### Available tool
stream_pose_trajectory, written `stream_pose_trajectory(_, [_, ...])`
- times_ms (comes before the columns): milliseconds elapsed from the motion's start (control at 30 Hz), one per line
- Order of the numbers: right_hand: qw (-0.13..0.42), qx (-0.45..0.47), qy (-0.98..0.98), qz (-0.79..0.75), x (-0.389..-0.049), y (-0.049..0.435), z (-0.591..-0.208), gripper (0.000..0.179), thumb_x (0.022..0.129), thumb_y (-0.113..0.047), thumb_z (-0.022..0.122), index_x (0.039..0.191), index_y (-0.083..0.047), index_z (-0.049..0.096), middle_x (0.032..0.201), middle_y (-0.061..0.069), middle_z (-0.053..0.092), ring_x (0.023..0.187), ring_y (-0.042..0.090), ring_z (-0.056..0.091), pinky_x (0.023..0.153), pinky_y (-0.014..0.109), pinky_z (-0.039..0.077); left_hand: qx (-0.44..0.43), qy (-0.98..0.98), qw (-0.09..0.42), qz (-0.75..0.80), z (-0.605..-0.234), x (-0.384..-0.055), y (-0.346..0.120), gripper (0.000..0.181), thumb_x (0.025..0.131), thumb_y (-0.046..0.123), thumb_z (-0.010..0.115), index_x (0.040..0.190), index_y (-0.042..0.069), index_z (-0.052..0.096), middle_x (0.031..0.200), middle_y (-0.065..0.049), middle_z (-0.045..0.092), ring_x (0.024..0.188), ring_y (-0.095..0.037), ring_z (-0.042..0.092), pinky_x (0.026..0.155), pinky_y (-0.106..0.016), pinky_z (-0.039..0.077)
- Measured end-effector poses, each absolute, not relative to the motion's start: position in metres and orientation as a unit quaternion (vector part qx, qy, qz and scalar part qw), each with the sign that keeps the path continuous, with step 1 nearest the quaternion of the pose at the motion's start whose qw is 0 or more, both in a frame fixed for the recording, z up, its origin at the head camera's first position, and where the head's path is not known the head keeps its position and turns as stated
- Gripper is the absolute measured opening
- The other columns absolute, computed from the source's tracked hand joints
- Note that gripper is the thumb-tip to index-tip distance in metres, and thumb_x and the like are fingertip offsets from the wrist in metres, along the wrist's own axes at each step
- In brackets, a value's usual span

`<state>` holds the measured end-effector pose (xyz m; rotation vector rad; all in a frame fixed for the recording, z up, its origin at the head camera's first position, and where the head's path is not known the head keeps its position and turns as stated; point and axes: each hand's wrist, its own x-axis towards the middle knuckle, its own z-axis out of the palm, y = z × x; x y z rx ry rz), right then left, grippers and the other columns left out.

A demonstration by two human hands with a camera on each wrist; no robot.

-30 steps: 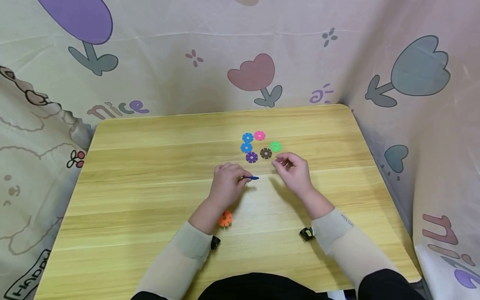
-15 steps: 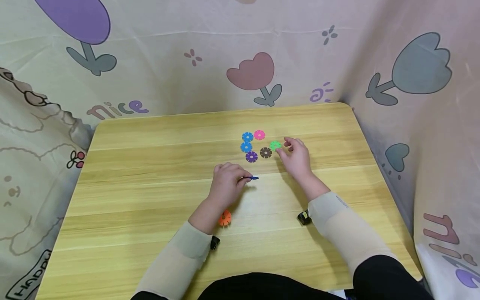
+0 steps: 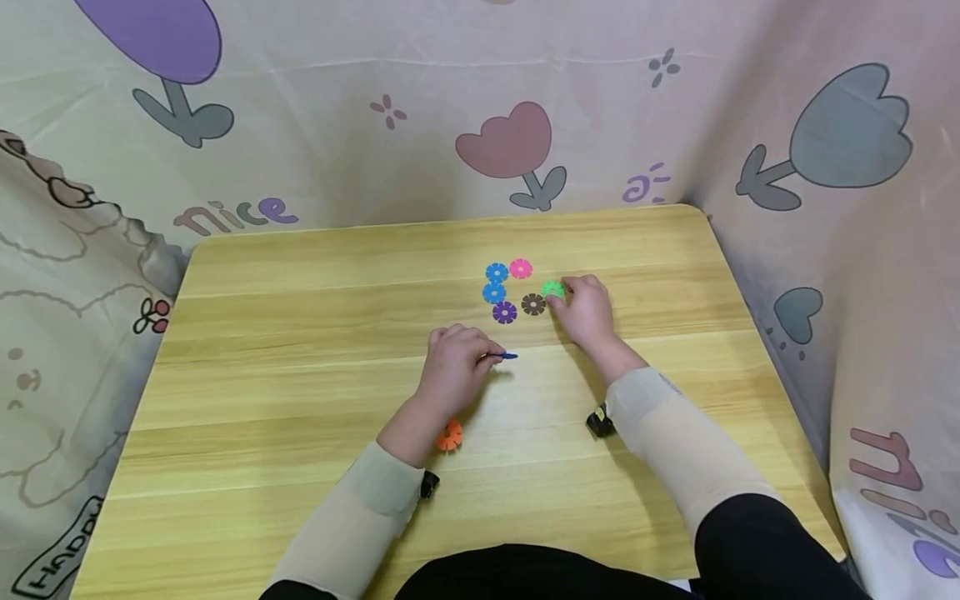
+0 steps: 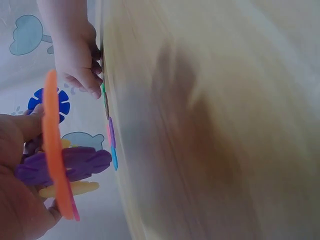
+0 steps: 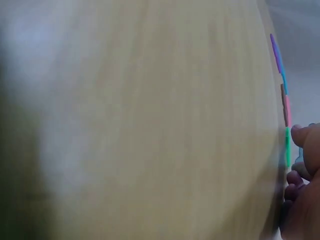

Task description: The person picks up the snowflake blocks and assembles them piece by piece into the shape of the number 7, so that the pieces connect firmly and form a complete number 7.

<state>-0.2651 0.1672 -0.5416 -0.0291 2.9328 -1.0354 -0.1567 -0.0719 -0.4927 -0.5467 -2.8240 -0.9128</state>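
- Currently, the left hand (image 3: 456, 367) pinches a bunch of flower-shaped discs (image 4: 54, 150) above the counter (image 3: 300, 375), thumb and fingers closed around it.
- In that bunch, the orange disc (image 3: 450, 435) shows below the left wrist in the head view and stands nearly edge-on in the left wrist view. The held purple disc (image 4: 82, 164) crosses behind it, with a pale yellow disc (image 4: 82, 188) beside that, and the dark blue disc (image 3: 508, 356) pokes out at the fingertips.
- The right hand (image 3: 587, 312) is down at the green disc (image 3: 553, 288), thumb at its near edge and a fingertip at its far right edge; whether they pinch it or merely surround it, I cannot tell.
- The green disc lies at the right end of a group of loose discs, well beyond the left hand.
- Next to it is the brown disc (image 3: 533, 304), then the loose purple disc (image 3: 505, 312) further left.
- Just beyond the purple one come the nearer light blue disc (image 3: 494, 292) and the farther light blue disc (image 3: 497, 272), with the pink disc (image 3: 521, 268) right beside the latter.
- Behind the counter hangs a pale curtain (image 3: 322, 125) printed with flowers.
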Motion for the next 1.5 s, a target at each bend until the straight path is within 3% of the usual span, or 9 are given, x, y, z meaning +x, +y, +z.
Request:
stream_pose_trajectory(233, [0.017,0.005,0.946,-0.323,-0.265,0.163,-0.538,0.05,0.101,-0.028,0.074,0.137,0.005,0.065,0.125,0.021,0.06,0.116,0.038,0.053,0.102,0.051,0.044,-0.178,-0.934,0.054,-0.304,-0.492,-0.156,-0.072,0.005,0.092,0.018,0.083,0.097,0.019,0.084,0.097,0.006,0.077,0.095,-0.019,0.063,0.1,-0.05,0.039])
stream_pose_trajectory(700, [0.003,0.033,0.937,-0.348,-0.268,0.162,-0.545,0.052,0.098,-0.026,0.079,0.137,0.003,0.063,0.13,0.02,0.061,0.122,0.039,0.054,0.109,0.05,0.043,-0.176,-0.935,0.048,-0.303,-0.491,-0.155,-0.073,0.005,0.093,0.019,0.082,0.098,0.019,0.084,0.098,0.006,0.077,0.1,-0.019,0.063,0.105,-0.052,0.037])
stream_pose_trajectory(933, [-0.021,0.036,0.915,-0.4,-0.266,0.164,-0.546,0.04,0.097,-0.015,0.079,0.128,0.002,0.064,0.112,0.017,0.069,0.102,0.033,0.065,0.094,0.046,0.054,-0.177,-0.935,0.051,-0.304,-0.489,-0.156,-0.073,0.005,0.094,0.018,0.082,0.098,0.019,0.084,0.099,0.006,0.077,0.101,-0.019,0.064,0.105,-0.052,0.037])
stream_pose_trajectory(1167, [-0.066,0.024,0.892,-0.447,-0.257,0.168,-0.545,0.02,0.1,-0.006,0.072,0.117,0.003,0.068,0.101,0.017,0.07,0.092,0.03,0.065,0.085,0.041,0.056,-0.184,-0.932,0.059,-0.307,-0.489,-0.157,-0.073,0.005,0.093,0.017,0.083,0.098,0.019,0.084,0.098,0.006,0.077,0.1,-0.02,0.064,0.103,-0.052,0.038])
stream_pose_trajectory(1500, [-0.126,-0.04,0.847,-0.516,-0.229,0.163,-0.534,0.026,0.096,0.004,0.073,0.122,0.008,0.072,0.093,0.02,0.071,0.083,0.025,0.064,0.07,0.016,0.05,-0.161,-0.932,0.053,-0.321,-0.488,-0.157,-0.072,0.005,0.092,0.017,0.083,0.097,0.018,0.084,0.098,0.006,0.077,0.099,-0.02,0.064,0.103,-0.052,0.038])
